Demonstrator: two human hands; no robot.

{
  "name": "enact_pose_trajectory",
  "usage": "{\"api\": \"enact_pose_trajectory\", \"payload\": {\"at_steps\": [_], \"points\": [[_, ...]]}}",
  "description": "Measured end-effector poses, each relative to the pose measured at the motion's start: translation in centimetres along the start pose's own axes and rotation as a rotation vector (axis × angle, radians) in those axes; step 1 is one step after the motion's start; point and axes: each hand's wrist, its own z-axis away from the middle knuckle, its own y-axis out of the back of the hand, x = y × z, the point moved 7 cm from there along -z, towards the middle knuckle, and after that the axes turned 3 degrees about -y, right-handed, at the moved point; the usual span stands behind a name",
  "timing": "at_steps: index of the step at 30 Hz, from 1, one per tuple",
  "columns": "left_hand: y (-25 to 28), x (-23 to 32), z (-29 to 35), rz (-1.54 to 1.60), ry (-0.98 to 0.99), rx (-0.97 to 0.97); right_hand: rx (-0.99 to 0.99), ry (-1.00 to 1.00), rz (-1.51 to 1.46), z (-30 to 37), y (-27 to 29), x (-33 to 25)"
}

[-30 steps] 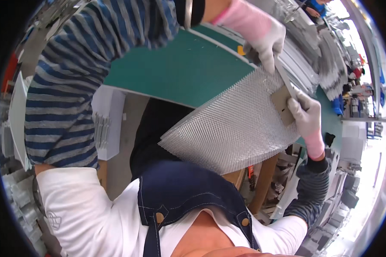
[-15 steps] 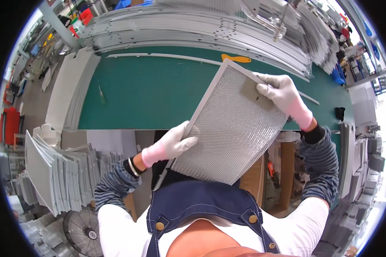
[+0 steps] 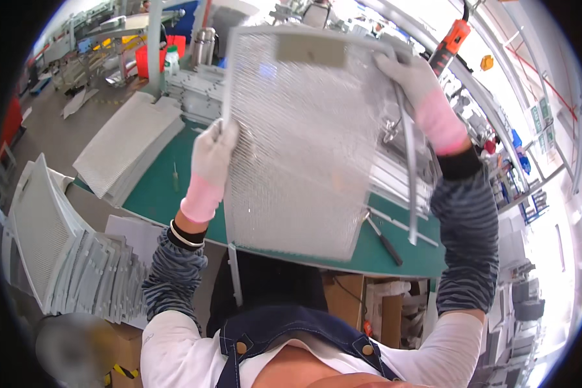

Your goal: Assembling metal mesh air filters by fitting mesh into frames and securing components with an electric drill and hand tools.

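Note:
Both my gloved hands hold up a mesh panel (image 3: 297, 155), silvery and see-through, above the green table. A pale frame strip runs along its top and left edges, and the left strip's end hangs below the mesh. At the right, another frame strip (image 3: 410, 174) stands apart from the mesh edge. A beige rectangular patch (image 3: 310, 50) lies near the panel's top. My left hand (image 3: 212, 150) is closed on the left edge, thumb in front. My right hand (image 3: 412, 81) grips the upper right corner; some fingers are hidden behind it.
On the green table (image 3: 152, 191) lie a dark-handled tool (image 3: 387, 242), a small screwdriver (image 3: 176, 176) and loose metal strips. Stacked mesh sheets (image 3: 126, 142) occupy its left end. Framed panels (image 3: 52, 239) lean together at the left. An orange power tool (image 3: 451, 45) hangs upper right.
The mesh panel has been raised and turned more upright, with both hands higher. The right frame strip now shows apart from the mesh. The view has shifted, bringing the hanging orange tool into sight.

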Motion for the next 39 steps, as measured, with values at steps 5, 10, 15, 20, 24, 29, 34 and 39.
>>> {"api": "enact_pose_trajectory", "payload": {"at_steps": [5, 10, 15, 20, 24, 29, 34, 39], "points": [[5.3, 5.9, -3.1, 0.409, -0.267, 0.161, -0.103, 0.059, 0.071, -2.4, -7.5, -7.7], [11.0, 8.1, -3.0, 0.48, -0.392, 0.349, -0.386, 0.11, 0.042, 0.8, -11.8, -6.6], [6.6, 4.9, 0.3, 0.692, -0.38, 0.335, -0.544, 0.105, 0.216, 3.0, -9.5, -7.7], [0.1, -6.6, 11.3, 0.78, 0.112, 0.37, -0.625, -0.109, 0.206, 7.2, -8.4, 0.3], [-2.4, -9.8, 18.2, 0.888, 0.405, 0.235, -0.443, -0.024, 0.654, 13.0, -7.8, 6.6], [-2.0, -14.8, 26.4, 0.726, 0.758, 0.146, -0.739, -0.321, 0.369, 19.0, -9.5, 13.9], [1.4, -16.5, 30.5, 0.641, 0.867, 0.136, -0.61, -0.532, 0.053, 23.7, -7.9, 18.4], [1.3, -15.8, 30.9, 0.583, 0.885, 0.143, -0.354, -0.083, 0.349, 25.3, -8.1, 16.3]]}}
